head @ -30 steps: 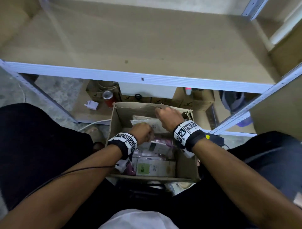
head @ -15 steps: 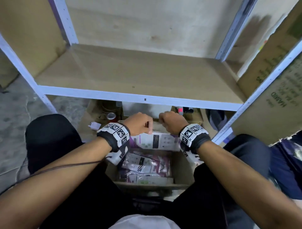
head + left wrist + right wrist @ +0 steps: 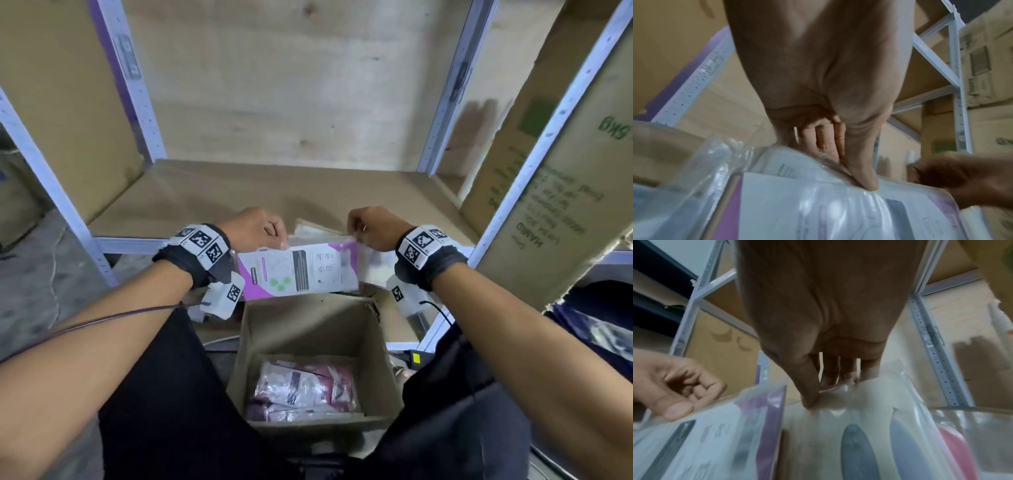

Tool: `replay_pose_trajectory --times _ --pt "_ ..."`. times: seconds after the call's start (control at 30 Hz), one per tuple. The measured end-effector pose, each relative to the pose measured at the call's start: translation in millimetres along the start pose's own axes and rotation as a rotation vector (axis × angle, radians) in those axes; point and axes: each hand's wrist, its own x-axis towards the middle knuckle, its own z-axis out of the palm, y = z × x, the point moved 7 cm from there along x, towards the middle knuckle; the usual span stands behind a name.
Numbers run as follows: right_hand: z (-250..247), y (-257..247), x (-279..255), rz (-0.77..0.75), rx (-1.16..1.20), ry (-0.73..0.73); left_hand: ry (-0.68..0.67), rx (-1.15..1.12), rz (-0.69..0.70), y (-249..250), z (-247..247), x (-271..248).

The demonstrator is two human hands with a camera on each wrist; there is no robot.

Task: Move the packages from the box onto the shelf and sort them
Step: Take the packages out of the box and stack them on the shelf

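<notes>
A white and purple package (image 3: 298, 270) in clear wrap hangs above the open cardboard box (image 3: 387, 370), level with the front edge of the bare wooden shelf (image 3: 212, 192). My left hand (image 3: 279, 236) pinches its top left corner, thumb on the front (image 3: 867, 181). At its right end my right hand (image 3: 354, 236) pinches the top of a clear package (image 3: 869, 443) holding blue and pink oval pieces. More flat packs sit behind these two, partly hidden. Several pink and white packages (image 3: 305, 387) lie in the bottom of the box.
White metal uprights (image 3: 137, 85) (image 3: 452, 85) frame the shelf bay. A tall printed carton (image 3: 548, 205) leans at the right. My dark-clothed legs flank the box. A black adapter with a yellow sticker (image 3: 416, 358) and cables lie to the box's right. Concrete floor (image 3: 34, 291) is at left.
Both hands rose out of the box with the packages, from down among the contents up to the shelf's front edge. The view tilted up toward the shelf.
</notes>
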Motion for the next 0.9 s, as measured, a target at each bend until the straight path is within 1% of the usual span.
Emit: replay_pose_trajectory --times 0.1,0.17,0.27,0.4,0.47,0.5,0.53,0.6,0.67,0.73,0.8,0.83,0.87,0.9 --pt "-12 14 12 0.056 0.041 0.023 0.049 -0.035 -0.038 -15 -39 -1" --pt "-16 23 22 0.094 0.136 0.054 0.100 -0.112 -0.051 -28 -61 -2" --pt "-16 32 37 0.133 0.319 0.111 0.203 -0.277 -0.113 -51 -83 -4" --pt "-2 36 58 0.234 0.672 0.147 0.364 -0.594 -0.222 -89 -86 -2" --pt "8 37 70 0.291 0.783 0.166 0.456 -0.750 -0.292 -111 -80 0" --pt "14 37 77 0.314 0.825 0.170 0.499 -0.777 -0.332 -123 -77 2" --pt "20 37 85 0.334 0.875 0.172 0.532 -0.789 -0.370 -134 -75 6" --pt "35 38 99 0.382 0.961 0.139 0.551 -0.809 -0.439 -155 -69 16" --pt "50 39 114 0.427 0.944 0.081 0.567 -0.810 -0.501 -174 -65 27" --pt "63 38 127 0.500 0.878 0.022 0.597 -0.756 -0.558 -190 -67 33" --pt "74 30 138 0.532 0.832 -0.037 0.615 -0.704 -0.619 -203 -67 36" --pt "81 26 146 0.531 0.848 -0.061 0.632 -0.671 -0.656 -211 -69 39" --pt "95 20 177 0.539 0.877 -0.092 0.666 -0.665 -0.700 -236 -77 50" --pt "95 16 179 0.538 0.919 -0.077 0.674 -0.678 -0.701 -233 -77 49"
